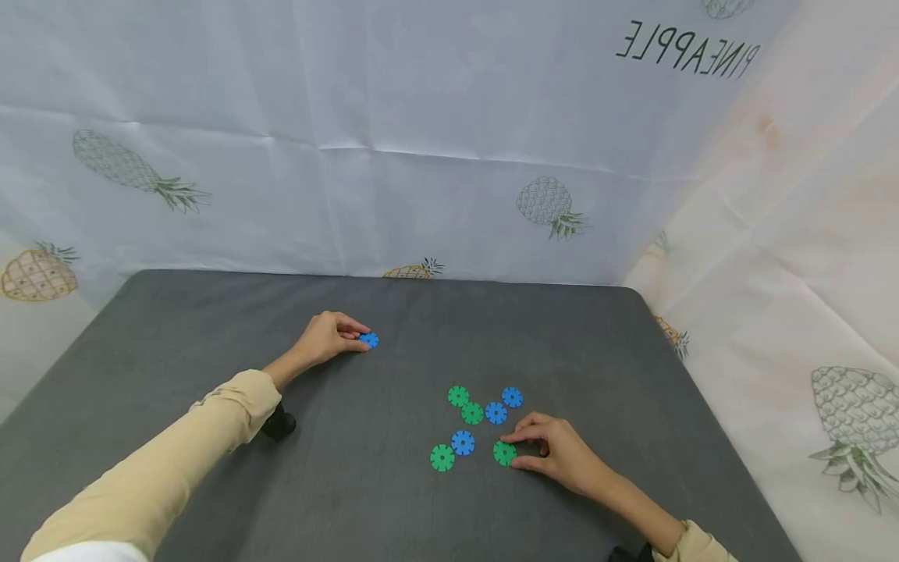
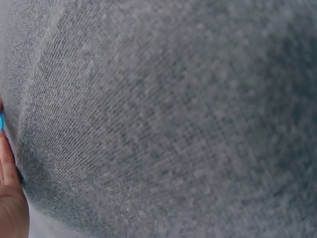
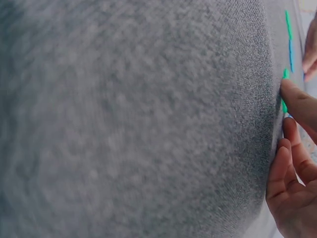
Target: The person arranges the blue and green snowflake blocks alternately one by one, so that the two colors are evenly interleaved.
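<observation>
My left hand [image 1: 328, 338] is at the left of the table, pinching a blue notched disc [image 1: 368, 340] between thumb and fingers. Only a sliver of that blue disc [image 2: 1, 122] shows at the edge of the left wrist view. Nearer the front, my right hand [image 1: 558, 451] holds a green notched disc [image 1: 504, 453] by its edges, thumb on the near side and a finger on the far side. In the right wrist view the green disc [image 3: 284, 105] appears edge-on, partly behind the thumb.
Left of the right hand lie a blue disc [image 1: 463, 442] and a green disc [image 1: 442, 457]. Behind them are two green discs [image 1: 472, 413] and two blue discs [image 1: 495, 413]. All rest on the dark grey table [image 1: 351, 484]. A pineapple-print curtain [image 1: 421, 101] hangs behind.
</observation>
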The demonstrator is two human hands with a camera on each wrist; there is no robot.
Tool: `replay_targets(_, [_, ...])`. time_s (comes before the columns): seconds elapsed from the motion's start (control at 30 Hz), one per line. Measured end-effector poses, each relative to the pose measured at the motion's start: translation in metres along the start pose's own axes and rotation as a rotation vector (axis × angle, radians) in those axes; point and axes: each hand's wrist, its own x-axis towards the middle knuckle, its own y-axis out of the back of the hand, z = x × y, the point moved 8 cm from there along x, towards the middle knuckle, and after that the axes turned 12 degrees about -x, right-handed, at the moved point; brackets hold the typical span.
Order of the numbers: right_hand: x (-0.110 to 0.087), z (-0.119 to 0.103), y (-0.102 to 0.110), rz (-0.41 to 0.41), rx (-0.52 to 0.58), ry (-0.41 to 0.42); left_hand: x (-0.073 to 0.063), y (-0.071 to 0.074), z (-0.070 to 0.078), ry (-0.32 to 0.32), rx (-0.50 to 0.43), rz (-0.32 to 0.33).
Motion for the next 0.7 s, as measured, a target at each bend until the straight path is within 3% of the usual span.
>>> replay_targets(0.37, [0.0018,0.0008,0.0021,0.003,0.009,0.009,0.0038,0.0011,0.0038,-0.011,0.024,-0.007])
replay_targets(0.7, [-0.0001,-0.0016,0.0037,0.1,-0.015,0.084,0.0052,0.0006,0.0075,0.037,0.035,-0.005])
